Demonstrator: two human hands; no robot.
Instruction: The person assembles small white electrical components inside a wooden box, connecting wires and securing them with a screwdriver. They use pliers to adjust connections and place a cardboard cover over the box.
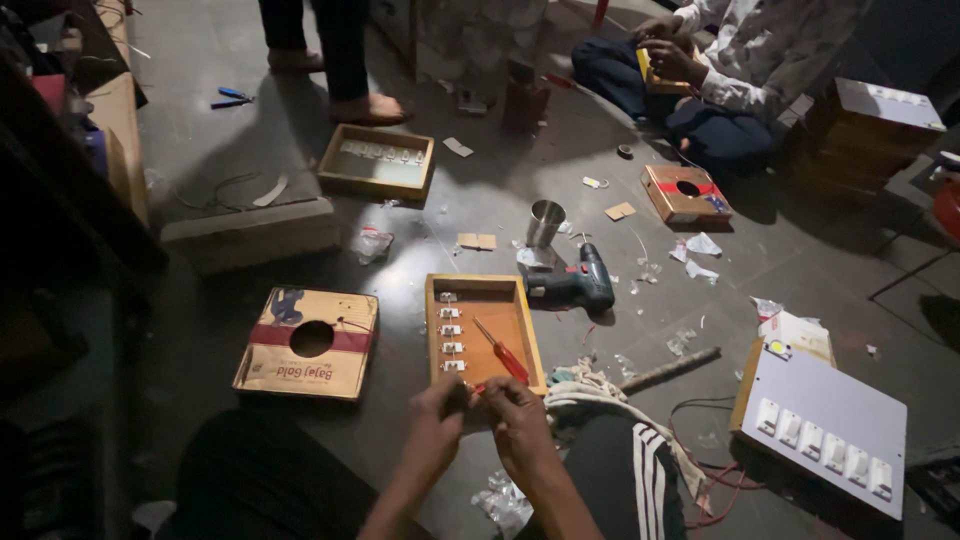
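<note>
Fingers (458,398) of both hands are seen curled together over a small part at the near edge of an open wooden box (520,325); what is pinched between them is too small and dark to be made out. The left hand (437,412) and the right hand (512,412) are pressed close, touching at the fingertips, just above the person's dark-trousered knees.

Inside the box, a row of white switches (450,338) is fitted along the left wall, and a red-handled screwdriver (503,354) is laid slantwise on the bare board beside them. A dark cordless drill (580,285) is set just beyond the box's far right corner, with a steel tumbler (545,222) near it. A flat cardboard carton (308,343) with a round hole lies to the left, and a white switch panel (825,430) rests at the right. Farther off, a seated co-worker (735,70) is bent over another box.
</note>
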